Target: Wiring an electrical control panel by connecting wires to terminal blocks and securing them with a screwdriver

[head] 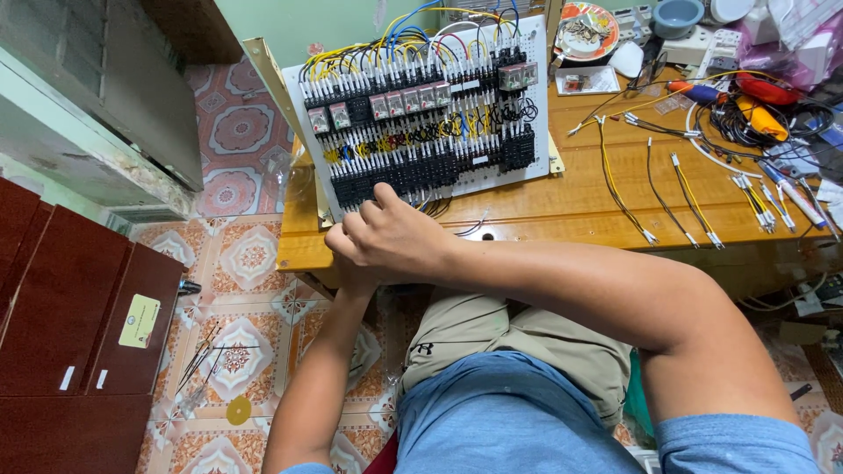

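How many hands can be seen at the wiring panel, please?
2. The right hand lies at the lower edge of the wiring panel; the left hand is just beneath it, mostly hidden. No other person's hands show.

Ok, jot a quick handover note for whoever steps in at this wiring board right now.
Right hand: on the bottom edge of the wiring board, fingers curled over its lowest terminal row; whether it grips a wire is hidden.
Left hand: tucked under the right, mostly hidden.
Board leans on the wooden table; upper rows carry many wires.
Loose cut wires lie to the right, unconnected.
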